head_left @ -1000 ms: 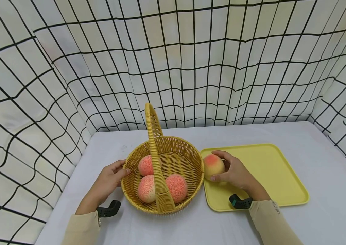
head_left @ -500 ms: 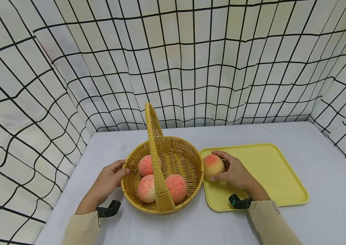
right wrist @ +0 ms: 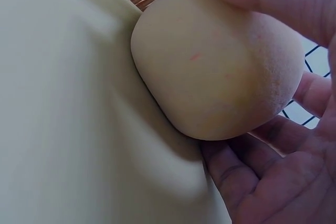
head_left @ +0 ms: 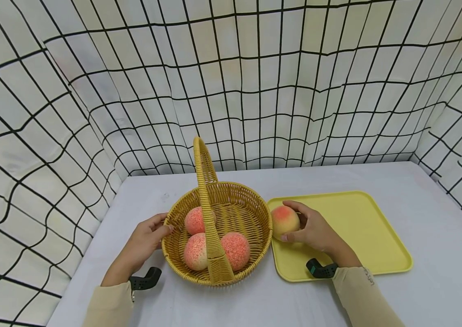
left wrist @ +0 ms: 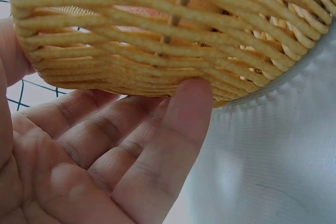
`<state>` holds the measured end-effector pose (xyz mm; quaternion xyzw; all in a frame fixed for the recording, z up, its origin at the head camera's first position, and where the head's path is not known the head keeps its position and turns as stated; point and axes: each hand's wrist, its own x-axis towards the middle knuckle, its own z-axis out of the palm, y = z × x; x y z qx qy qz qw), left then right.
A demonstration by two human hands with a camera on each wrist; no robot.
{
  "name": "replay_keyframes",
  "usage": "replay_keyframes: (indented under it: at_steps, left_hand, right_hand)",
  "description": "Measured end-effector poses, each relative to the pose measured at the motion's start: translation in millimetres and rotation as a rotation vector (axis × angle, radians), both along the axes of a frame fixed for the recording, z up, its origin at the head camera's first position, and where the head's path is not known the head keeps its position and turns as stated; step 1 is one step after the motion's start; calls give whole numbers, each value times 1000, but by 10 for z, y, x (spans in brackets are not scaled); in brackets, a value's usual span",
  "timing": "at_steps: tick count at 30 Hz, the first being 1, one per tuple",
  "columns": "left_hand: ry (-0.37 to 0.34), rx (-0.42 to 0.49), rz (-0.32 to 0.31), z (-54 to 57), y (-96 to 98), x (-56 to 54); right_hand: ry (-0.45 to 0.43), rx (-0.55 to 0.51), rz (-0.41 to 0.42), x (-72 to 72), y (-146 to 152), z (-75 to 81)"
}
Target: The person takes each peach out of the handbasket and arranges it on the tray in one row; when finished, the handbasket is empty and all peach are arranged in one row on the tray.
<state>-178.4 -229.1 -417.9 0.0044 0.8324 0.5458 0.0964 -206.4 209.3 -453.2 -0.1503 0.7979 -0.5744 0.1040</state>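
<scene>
My left hand [head_left: 143, 240] grips the left rim of a round wicker basket [head_left: 261, 245], thumb over the rim and fingers against the outer wall. In the left wrist view the fingertips touch the woven side of the basket [left wrist: 121, 51]. Several round, speckled pink peaches lie inside, including one at the right [head_left: 235, 251]; the tall handle [head_left: 210, 222] partly hides the others. My right hand [head_left: 317, 229] holds a yellow peach [head_left: 285, 222] with a red top between thumb and fingers. This peach [right wrist: 210, 66] sits at the left end of the yellow tray, close beside the basket.
The yellow tray [head_left: 353, 236] lies right of the basket on a white-covered table [head_left: 431, 213]. White walls with a black grid [head_left: 251, 104] enclose the table at the back and both sides. Black wrist devices sit on both wrists, the right one [head_left: 321, 269] over the tray.
</scene>
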Motion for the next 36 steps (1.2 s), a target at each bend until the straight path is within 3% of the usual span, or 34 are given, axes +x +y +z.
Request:
replay_keyframes:
  at_steps: [28,36]
  left_hand:
    - [-1,-5,5,-8,2,1]
    - [-4,-15,6,4,8,-2]
  right_hand:
    - [-21,-6,0,5,8,15]
    - [16,32,-15,-5,35,4]
